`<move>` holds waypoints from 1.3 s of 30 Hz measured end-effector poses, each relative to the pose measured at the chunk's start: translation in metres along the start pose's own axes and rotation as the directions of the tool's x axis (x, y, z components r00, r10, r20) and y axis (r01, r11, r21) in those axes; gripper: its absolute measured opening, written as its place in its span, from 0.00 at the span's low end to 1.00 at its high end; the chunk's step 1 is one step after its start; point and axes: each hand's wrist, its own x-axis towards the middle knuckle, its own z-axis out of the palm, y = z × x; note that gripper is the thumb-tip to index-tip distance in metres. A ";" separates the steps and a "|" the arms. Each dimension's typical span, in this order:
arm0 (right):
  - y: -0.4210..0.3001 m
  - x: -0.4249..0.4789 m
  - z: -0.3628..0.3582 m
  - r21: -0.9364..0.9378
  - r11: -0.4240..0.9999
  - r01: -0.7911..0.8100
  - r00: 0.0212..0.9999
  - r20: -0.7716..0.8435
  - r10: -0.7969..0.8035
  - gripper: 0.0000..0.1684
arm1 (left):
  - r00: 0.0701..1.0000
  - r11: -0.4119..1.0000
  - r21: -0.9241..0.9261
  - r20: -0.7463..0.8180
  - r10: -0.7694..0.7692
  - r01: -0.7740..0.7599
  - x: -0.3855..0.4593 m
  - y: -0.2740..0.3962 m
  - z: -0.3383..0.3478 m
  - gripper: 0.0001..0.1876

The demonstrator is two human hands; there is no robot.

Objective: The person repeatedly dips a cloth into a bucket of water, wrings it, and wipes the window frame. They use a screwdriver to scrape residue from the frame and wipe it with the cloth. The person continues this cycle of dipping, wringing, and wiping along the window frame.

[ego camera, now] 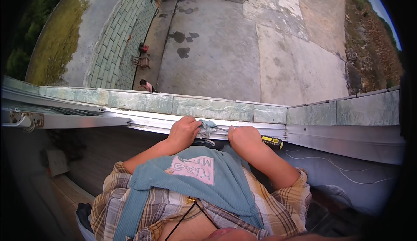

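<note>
My left hand [184, 131] pinches a crumpled light-blue cloth [207, 128] at the metal window track [156, 121]. From the right, my right hand [247, 140] grips a screwdriver; its black-and-yellow handle [272, 142] sticks out behind the fist. The thin metal shaft [222, 129] points left into the cloth, and its tip is hidden there. Both hands are over the lower window frame, close together, with the cloth between them.
A sliding sash rail [84, 121] stands at the left of the track. Green stone tiles [213, 108] line the outer sill. Far below lies a concrete yard [211, 52] with a person [147, 86] and a wooden chair [141, 61]. Thin white wire [338, 167] lies at the right.
</note>
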 end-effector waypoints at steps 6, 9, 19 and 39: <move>-0.017 0.013 0.002 0.030 1.000 0.004 1.000 0.023 -0.005 0.09 | 0.997 0.998 0.024 0.052 -0.054 0.053 0.005 0.002 -0.001 0.07; -0.016 0.019 0.003 0.036 0.998 0.051 0.998 0.029 -0.052 0.09 | 0.994 0.994 -0.011 0.034 -0.106 0.107 0.006 0.000 0.000 0.07; -0.007 0.050 0.028 0.201 0.963 0.178 0.984 -0.019 -0.178 0.12 | 0.924 0.918 -0.186 -0.093 -0.370 0.349 -0.007 -0.014 -0.023 0.08; 0.014 0.043 0.004 0.515 0.852 0.095 0.957 -0.284 0.065 0.13 | 0.907 0.466 -0.842 0.063 -0.417 0.273 0.055 -0.026 -0.085 0.08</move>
